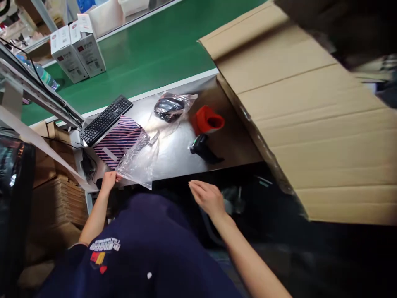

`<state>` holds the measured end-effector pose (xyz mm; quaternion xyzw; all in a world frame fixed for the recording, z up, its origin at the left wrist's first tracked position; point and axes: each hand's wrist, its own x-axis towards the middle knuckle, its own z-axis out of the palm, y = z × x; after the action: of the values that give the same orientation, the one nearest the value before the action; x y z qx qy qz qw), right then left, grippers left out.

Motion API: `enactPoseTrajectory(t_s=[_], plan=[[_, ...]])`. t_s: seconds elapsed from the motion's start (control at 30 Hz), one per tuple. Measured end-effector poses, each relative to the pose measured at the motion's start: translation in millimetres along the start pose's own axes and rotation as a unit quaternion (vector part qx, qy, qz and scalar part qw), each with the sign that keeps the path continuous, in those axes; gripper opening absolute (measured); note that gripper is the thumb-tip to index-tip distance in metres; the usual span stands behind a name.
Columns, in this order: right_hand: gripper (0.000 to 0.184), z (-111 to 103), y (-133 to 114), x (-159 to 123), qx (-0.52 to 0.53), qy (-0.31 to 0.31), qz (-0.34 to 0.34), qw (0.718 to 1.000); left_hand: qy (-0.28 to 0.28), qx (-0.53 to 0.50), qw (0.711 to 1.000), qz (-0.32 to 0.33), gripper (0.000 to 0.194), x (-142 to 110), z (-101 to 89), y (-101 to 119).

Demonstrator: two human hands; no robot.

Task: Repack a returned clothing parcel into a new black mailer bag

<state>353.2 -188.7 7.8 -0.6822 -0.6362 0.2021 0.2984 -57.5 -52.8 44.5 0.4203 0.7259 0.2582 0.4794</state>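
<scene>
Cardboard: a big sheet [310, 124] angled over the right end — it walls off that side.
Counter: shiny metal [176, 161], its front edge just beyond the person's body.
Striped packet: on the counter [122, 136], just ahead of the left hand, nearly square, so no clear long axis; its loose clear plastic [138, 167] trails rightward to the front edge.
Keyboard: slanting [107, 119] along the packet's far left side, closing off that flank.
Right hand: empty, fingers together [209, 198], well right of the packet.
Left hand: the nearer one [109, 181], fingertips at the plastic's near edge — cannot tell whether they pinch it.
Wrapped black bundle: beyond the plastic [169, 107].
Scanner: ahead of the right hand [205, 150], beside an orange roll [203, 118].
</scene>
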Motion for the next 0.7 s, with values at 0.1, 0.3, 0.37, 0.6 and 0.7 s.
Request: enactPoseTrajectory(t_s=[0.1, 0.3, 0.37, 0.6, 0.7], plan=[[0.032, 23, -57, -1, 0.12, -0.069, -0.041, 0.99, -0.033, -0.022, 0.999, 0.005, 0.022, 0, 18.8, 9], [0.024, 81, -164, 53, 0.066, -0.151, -0.063, 0.984, -0.036, -0.109, 0.992, 0.055, 0.03, -18, 52.1, 31], [0.017, 88, -170, 67, 0.043, -0.195, -0.033, 0.979, -0.043, -0.102, 0.99, 0.086, 0.036, -22, 52.9, 36], [0.031, 81, -156, 73, 0.241, -0.159, 0.038, 0.957, -0.009, -0.049, 0.991, 0.125, 0.043, -24, 31.6, 37], [0.034, 78, -163, 76, 0.168, -0.058, 0.038, 0.983, 0.039, 0.041, 0.973, 0.224, 0.034, -37, 23.2, 31]])
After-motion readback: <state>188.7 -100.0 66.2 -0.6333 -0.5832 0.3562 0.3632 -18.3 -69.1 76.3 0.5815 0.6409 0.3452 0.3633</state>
